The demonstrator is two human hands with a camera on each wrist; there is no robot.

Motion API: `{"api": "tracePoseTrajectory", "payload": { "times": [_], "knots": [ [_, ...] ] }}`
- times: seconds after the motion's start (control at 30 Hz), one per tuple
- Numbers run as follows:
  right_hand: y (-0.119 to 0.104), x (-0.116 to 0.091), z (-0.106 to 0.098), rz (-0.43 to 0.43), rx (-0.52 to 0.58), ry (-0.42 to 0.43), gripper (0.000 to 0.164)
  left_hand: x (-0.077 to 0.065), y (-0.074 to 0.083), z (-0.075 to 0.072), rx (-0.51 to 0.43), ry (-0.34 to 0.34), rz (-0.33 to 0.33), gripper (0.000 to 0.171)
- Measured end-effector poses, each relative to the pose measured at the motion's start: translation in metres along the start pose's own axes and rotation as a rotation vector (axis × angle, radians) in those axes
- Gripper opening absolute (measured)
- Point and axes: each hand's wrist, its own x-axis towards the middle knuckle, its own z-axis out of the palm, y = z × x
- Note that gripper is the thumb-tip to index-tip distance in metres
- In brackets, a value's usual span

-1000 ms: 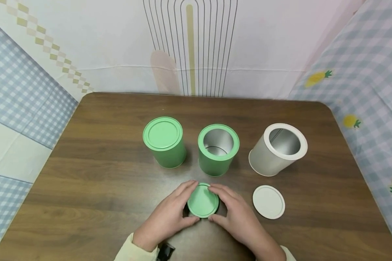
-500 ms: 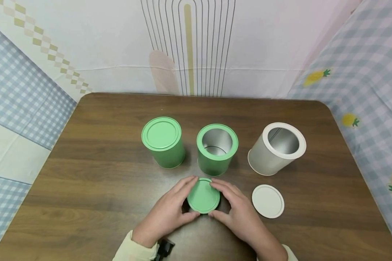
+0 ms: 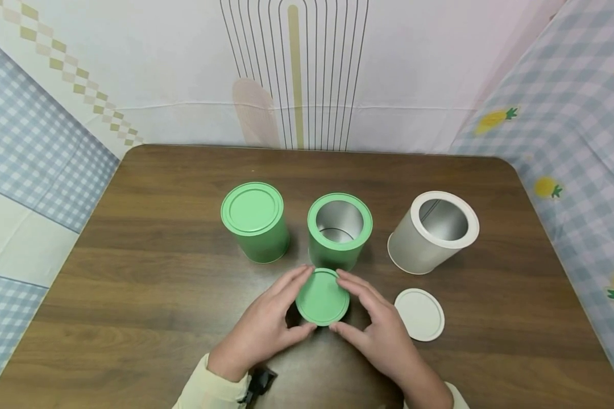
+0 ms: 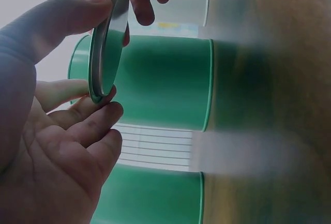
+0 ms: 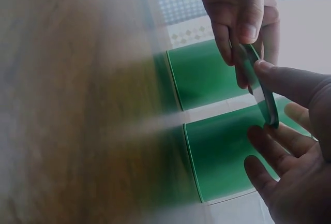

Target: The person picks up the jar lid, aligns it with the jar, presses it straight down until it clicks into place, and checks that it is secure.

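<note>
A round green lid (image 3: 322,298) is held level above the table by its edge. My left hand (image 3: 268,328) pinches its left side between thumb and fingertips. On the opposite side my right hand (image 3: 378,326) pinches the edge in the same way. In the left wrist view the lid (image 4: 109,45) is seen edge-on, with its shiny metal underside showing. Just beyond the hands stands an open green can (image 3: 332,259), its silver inside visible. The lid hides a little of that can's foot.
A green can with its lid on (image 3: 262,247) stands to the left of the open one. To the right is an open white can (image 3: 419,250), with a white lid (image 3: 420,316) lying in front of it on the wooden table (image 3: 133,318).
Both hands have lifted the green lid and carried it forward, closer to the open green can. The cans and the white lid have stayed where they were.
</note>
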Motion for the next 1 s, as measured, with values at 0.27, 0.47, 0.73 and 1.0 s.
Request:
{"api": "tracePoseTrajectory", "payload": {
  "times": [0.27,0.47,0.73,1.0],
  "knots": [
    [-0.002,0.001,-0.002,-0.022,0.037,0.038,0.073,0.003,0.003,-0.004,0.007,0.016,0.029,0.093],
    [-0.002,0.002,-0.002,-0.062,0.063,0.080,0.074,0.008,0.007,-0.007,0.013,0.019,0.048,0.092],
    [-0.005,0.004,-0.007,-0.038,0.077,0.097,0.077,0.015,0.013,-0.011,0.050,0.016,0.068,0.090],
    [-0.007,0.005,-0.012,-0.041,0.083,0.111,0.080,0.017,0.015,-0.014,0.058,0.029,0.104,0.093]
  ]
}}
